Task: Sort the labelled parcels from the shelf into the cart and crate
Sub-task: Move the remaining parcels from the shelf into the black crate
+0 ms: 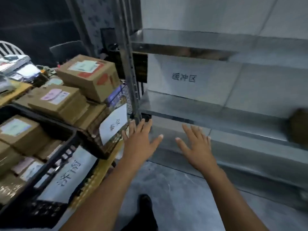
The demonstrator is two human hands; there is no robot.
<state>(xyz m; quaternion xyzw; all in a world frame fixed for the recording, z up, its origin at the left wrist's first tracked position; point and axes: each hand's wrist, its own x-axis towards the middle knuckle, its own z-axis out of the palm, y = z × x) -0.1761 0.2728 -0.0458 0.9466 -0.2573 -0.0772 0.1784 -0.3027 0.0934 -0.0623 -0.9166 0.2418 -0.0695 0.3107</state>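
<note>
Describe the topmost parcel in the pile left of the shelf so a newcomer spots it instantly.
Left of the metal shelf stands a pile of cardboard parcels. The topmost parcel sits tilted. It alone shows red patches beside a pale green label; the parcel below has a pink one.

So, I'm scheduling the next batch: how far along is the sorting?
Done: cardboard parcels sit in the cart and black crate. In hand: nothing; left hand and right hand are open, empty. Left: one brown parcel at the right edge of the metal shelf.

Sign [183, 77] on shelf [208, 114] bk reads "缓冲区"; parcel labels [85, 66] unreadable.
</note>
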